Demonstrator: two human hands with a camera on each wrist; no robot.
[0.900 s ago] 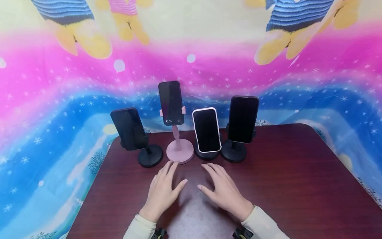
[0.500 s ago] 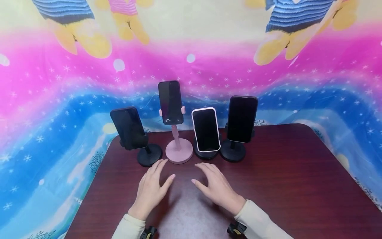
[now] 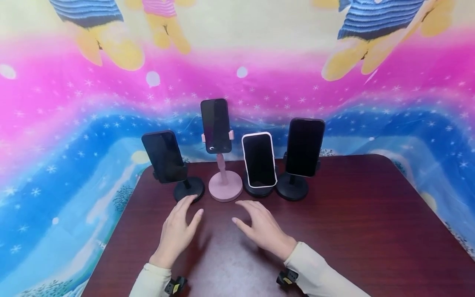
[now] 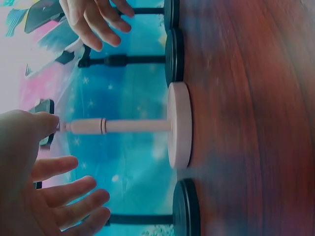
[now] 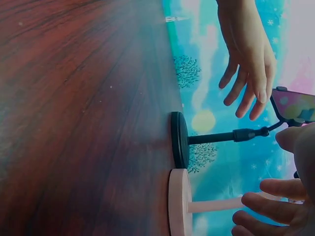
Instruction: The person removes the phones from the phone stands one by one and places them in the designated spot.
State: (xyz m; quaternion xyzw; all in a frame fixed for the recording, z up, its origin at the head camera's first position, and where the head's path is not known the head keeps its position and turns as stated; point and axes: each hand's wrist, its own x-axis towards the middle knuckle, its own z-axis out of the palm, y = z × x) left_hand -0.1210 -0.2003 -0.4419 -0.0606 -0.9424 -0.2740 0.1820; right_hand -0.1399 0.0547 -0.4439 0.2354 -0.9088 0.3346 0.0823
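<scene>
Several phone stands form a row in the head view. At the left, a tilted dark phone (image 3: 165,157) is clamped on a black stand (image 3: 189,190). Beside it, a taller pink stand (image 3: 225,187) carries another dark phone (image 3: 216,126). A white-edged phone (image 3: 259,161) and a larger black phone (image 3: 306,147) sit on black stands to the right. My left hand (image 3: 175,233) hovers before the leftmost stand, its fingertips overlapping that base in view. My right hand (image 3: 265,229) hovers in front of the pink and white-edged phone's stands. Both hands hold nothing, fingers loosely bent.
The stands stand near the back of a dark red wooden table (image 3: 371,222). Behind it hangs a pink and blue patterned cloth (image 3: 371,90). Each wrist wears a small black device, such as the left wrist camera (image 3: 175,285).
My left hand has moved left, from before the pink stand to before the leftmost black one. The right hand has drifted slightly left. The phones and stands keep their places.
</scene>
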